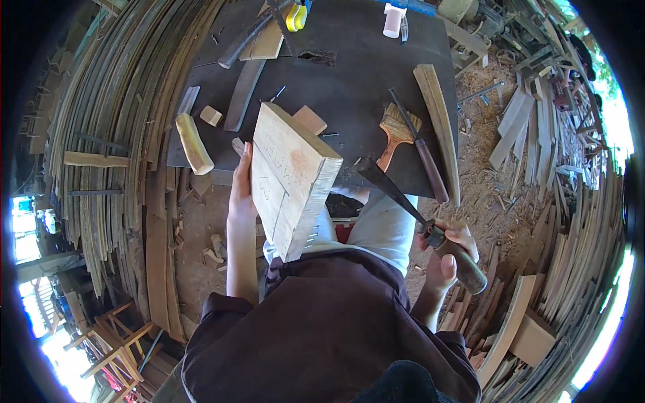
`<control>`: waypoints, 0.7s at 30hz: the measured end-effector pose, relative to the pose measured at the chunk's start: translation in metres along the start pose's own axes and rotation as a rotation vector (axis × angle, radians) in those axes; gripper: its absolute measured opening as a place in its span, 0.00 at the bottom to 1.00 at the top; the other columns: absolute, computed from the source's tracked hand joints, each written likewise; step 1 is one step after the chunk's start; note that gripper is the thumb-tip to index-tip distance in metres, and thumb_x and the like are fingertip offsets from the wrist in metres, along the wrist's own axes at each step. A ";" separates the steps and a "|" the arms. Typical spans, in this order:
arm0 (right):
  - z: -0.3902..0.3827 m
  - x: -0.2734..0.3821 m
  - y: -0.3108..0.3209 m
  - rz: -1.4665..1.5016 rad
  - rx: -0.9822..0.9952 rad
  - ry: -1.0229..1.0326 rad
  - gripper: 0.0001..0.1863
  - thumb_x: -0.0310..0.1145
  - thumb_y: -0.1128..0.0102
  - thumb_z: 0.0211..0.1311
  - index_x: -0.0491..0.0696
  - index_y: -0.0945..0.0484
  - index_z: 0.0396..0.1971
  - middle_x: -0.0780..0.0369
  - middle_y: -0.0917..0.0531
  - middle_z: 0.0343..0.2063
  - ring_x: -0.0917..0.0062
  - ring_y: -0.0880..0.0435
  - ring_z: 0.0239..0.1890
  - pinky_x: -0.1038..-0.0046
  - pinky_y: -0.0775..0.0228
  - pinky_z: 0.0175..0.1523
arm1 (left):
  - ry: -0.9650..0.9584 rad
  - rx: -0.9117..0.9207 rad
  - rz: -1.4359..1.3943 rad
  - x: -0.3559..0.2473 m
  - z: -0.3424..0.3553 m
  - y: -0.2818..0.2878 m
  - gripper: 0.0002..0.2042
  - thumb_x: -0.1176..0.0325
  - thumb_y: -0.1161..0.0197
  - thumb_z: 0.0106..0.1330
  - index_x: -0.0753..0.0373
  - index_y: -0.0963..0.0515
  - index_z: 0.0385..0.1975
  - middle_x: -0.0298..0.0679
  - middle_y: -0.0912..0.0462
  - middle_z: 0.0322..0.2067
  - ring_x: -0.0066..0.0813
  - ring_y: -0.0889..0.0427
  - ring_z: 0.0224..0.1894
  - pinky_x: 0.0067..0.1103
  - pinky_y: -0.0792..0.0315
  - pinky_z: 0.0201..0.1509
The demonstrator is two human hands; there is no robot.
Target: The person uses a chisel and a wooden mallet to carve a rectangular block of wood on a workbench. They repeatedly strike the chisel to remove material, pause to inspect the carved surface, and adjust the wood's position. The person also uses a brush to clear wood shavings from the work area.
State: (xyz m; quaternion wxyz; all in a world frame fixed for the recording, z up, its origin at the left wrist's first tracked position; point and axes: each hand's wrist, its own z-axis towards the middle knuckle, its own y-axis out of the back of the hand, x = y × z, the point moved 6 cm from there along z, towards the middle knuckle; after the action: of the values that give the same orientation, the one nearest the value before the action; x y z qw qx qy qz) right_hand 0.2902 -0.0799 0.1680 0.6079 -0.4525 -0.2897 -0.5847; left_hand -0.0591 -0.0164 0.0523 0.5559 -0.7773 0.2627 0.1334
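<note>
A thick pale wooden block (289, 174) with pencil lines and marks on its face stands tilted in front of me. My left hand (243, 183) grips its left edge, the fingers partly hidden behind it. At the right, my right hand (453, 248) holds a chisel (463, 266) by its wooden handle, the dark blade pointing up and left toward the bench. The blade is apart from the block. Several short dark strokes show on the block's lower right edge; I cannot tell whether they are cuts or marks.
On the dark bench (342, 87) lie a brush (396, 133), a slim tool with a wooden handle (430, 164), a curved wooden strip (438, 127), a rounded wooden piece (195, 144) and a yellow object (295, 17). Stacked boards (101, 134) line the left; shavings (487, 168) cover the floor at right.
</note>
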 end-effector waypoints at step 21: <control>0.012 0.002 -0.026 -0.367 -0.004 -0.290 0.12 0.16 0.42 0.49 0.41 0.22 0.36 0.50 0.17 0.38 0.77 0.19 0.29 0.77 0.30 0.32 | 0.840 0.326 -0.599 0.151 -0.039 -0.077 0.16 0.57 0.47 0.68 0.67 0.34 0.41 0.33 0.39 0.24 0.20 0.37 0.24 0.13 0.37 0.26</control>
State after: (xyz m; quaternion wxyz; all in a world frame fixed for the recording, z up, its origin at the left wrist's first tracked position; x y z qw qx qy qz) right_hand 0.2672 -0.0678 0.1805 0.4427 -0.4726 -0.4501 -0.6148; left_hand 0.1053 -0.0731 0.0516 0.5300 -0.7084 0.2464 -0.3958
